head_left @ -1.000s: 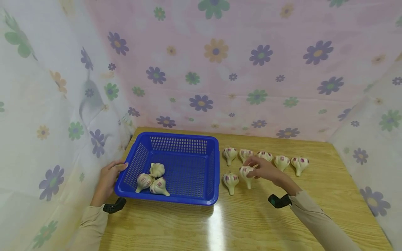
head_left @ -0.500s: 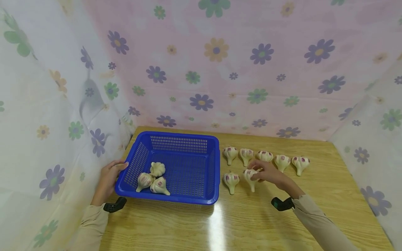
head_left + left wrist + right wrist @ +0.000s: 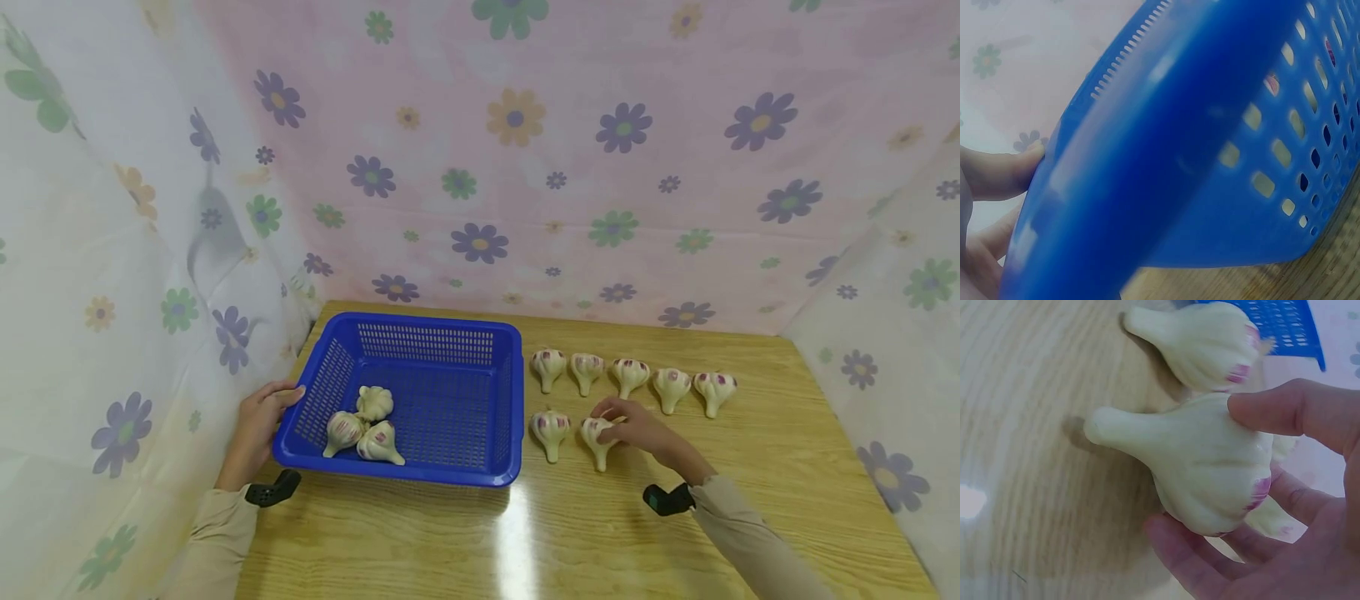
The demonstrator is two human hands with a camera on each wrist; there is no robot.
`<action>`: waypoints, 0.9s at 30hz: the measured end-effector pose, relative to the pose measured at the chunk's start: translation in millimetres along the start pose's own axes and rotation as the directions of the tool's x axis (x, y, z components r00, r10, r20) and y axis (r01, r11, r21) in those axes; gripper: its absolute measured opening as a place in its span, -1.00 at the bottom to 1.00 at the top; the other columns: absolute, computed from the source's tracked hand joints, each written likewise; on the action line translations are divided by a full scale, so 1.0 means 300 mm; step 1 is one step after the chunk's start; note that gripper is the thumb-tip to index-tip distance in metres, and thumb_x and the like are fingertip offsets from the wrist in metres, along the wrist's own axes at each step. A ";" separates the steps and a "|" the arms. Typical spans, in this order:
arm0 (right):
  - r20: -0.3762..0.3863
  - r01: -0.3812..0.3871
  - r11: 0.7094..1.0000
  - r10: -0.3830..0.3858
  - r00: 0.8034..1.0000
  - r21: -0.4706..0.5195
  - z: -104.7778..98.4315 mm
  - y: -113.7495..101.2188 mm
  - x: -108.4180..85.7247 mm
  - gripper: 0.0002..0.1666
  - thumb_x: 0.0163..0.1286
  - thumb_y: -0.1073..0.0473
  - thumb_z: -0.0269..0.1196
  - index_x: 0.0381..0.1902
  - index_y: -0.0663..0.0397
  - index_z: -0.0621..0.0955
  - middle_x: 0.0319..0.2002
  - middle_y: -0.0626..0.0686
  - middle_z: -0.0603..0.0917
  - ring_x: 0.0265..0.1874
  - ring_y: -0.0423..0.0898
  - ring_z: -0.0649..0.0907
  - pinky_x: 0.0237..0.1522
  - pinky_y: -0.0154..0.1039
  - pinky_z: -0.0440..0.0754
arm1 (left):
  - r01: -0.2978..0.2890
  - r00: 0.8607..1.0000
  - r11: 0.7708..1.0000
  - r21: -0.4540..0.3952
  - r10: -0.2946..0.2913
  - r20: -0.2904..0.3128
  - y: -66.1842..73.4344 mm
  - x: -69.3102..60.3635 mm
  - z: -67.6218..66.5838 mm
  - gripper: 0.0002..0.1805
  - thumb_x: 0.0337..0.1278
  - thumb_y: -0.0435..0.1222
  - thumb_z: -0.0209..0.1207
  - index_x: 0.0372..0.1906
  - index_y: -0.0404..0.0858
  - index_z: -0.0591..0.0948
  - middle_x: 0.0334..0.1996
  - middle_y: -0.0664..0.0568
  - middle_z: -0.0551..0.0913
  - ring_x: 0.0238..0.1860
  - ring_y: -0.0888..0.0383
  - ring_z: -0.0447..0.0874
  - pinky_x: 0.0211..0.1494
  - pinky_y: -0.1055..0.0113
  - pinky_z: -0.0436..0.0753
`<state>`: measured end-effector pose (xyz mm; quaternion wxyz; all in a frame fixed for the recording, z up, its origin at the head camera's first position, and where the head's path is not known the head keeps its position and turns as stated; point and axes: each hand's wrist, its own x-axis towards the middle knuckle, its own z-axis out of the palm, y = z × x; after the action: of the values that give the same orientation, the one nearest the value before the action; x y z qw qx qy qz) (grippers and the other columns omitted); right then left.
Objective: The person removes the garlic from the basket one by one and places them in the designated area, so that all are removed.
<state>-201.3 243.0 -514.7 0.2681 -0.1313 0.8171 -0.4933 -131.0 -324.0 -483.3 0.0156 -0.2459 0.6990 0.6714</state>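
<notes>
My right hand (image 3: pixel 637 427) holds a garlic bulb (image 3: pixel 597 435) between thumb and fingers, in the front row right of the basket. In the right wrist view the thumb lies on one side of this white, purple-marked bulb (image 3: pixel 1210 462) and the fingers on the other; its stem points away from the palm. Whether it touches the table cannot be told. Beside it lies another garlic bulb (image 3: pixel 551 427). My left hand (image 3: pixel 258 421) grips the left rim of a blue plastic basket (image 3: pixel 405 477), thumb on top. Three garlic bulbs sit in the basket's front left corner.
Behind my right hand a row of several garlic bulbs (image 3: pixel 630 375) lies along the back of the wooden table (image 3: pixel 420 542). Flower-printed cloth (image 3: pixel 555 167) hangs at the back and both sides.
My right hand has brought the garlic bulb a little toward the front of the table, away from the back row. The left hand and the basket stay in place.
</notes>
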 end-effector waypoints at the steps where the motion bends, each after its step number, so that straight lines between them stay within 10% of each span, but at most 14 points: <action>1: -0.007 0.001 1.000 -0.001 1.000 0.000 0.007 0.001 0.002 -0.60 0.26 0.21 0.28 0.01 0.25 0.46 0.11 0.36 0.35 0.00 0.17 0.45 -0.18 0.05 0.56 | -0.001 1.000 1.000 -0.002 0.001 0.002 0.000 0.000 0.000 -0.54 0.23 -0.19 0.18 0.14 -0.30 0.39 -0.43 0.16 0.65 -0.41 0.19 0.65 -0.39 0.25 0.64; 27: -0.092 0.024 0.996 -0.032 0.995 -0.087 -0.005 -0.072 -0.005 -0.51 0.27 0.19 0.29 0.05 0.36 0.42 0.05 0.39 0.41 -0.07 0.18 0.52 -0.13 0.05 0.56 | -0.028 0.999 1.000 0.014 0.028 0.036 -0.012 0.005 -0.009 -0.49 0.26 -0.16 0.16 0.20 -0.31 0.34 -0.38 0.16 0.63 -0.38 0.19 0.63 -0.36 0.23 0.64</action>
<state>-201.9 234.5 -494.8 0.2167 -0.1310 0.8472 -0.4671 -130.4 -326.9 -486.9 0.0204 -0.2238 0.7067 0.6709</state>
